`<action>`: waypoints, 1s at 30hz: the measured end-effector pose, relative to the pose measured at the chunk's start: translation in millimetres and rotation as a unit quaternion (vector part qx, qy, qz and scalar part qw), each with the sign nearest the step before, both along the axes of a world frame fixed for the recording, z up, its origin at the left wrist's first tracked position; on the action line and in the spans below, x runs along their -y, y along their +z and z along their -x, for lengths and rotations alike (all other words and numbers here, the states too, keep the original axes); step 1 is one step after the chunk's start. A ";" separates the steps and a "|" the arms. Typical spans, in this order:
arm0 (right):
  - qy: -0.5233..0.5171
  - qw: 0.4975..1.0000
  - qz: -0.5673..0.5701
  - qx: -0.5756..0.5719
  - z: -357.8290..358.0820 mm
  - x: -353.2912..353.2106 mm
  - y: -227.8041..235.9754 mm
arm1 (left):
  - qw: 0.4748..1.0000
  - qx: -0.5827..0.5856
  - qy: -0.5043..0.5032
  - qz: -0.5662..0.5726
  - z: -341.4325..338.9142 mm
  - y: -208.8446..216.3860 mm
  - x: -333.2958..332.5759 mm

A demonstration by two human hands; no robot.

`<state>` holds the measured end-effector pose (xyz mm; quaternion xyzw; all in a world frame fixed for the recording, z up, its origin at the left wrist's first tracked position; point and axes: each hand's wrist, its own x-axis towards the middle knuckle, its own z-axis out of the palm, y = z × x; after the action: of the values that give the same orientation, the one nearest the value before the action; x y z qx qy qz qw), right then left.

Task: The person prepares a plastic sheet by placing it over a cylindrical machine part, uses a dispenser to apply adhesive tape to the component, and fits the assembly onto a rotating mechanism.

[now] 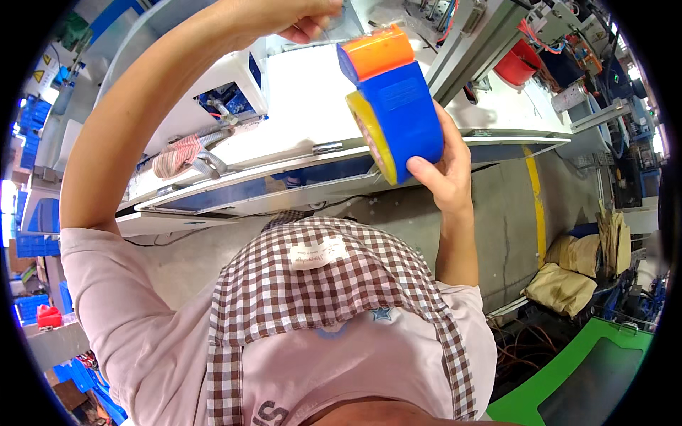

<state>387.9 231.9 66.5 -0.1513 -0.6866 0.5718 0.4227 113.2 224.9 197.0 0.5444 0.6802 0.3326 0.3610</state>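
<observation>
Our right hand [453,177] clasps a blue-and-orange case [403,113] between thumb and fingers. Ahead-left, our left hand [307,23] curls its fingers; we cannot tell whether they pinch anything. Beyond our right fingers lies the white table [302,89], with a red bin [520,67] rightward.

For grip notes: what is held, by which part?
The right hand holds the multicoloured device by its lower blue body; whether the left hand holds anything is unclear.

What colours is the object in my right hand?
The object is blue, orange and yellow; head view.
</observation>
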 end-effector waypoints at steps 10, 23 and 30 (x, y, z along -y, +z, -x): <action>0.010 0.999 0.030 -0.002 -45.5 6.4 -16.2 | 0.989 -0.067 0.134 0.002 19.4 40.1 20.2; -0.150 0.959 -0.178 0.163 -33.3 6.1 1.4 | 0.951 -0.227 0.099 -0.183 -34.6 63.4 59.3; -0.189 0.889 -0.348 0.231 27.8 -0.9 29.0 | 0.819 -0.481 -0.045 -0.310 -93.0 60.4 76.9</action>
<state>360.2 232.8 95.4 -0.2495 -0.8781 0.1544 0.3779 206.1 148.0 257.4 0.7483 0.6032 0.2046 -0.1855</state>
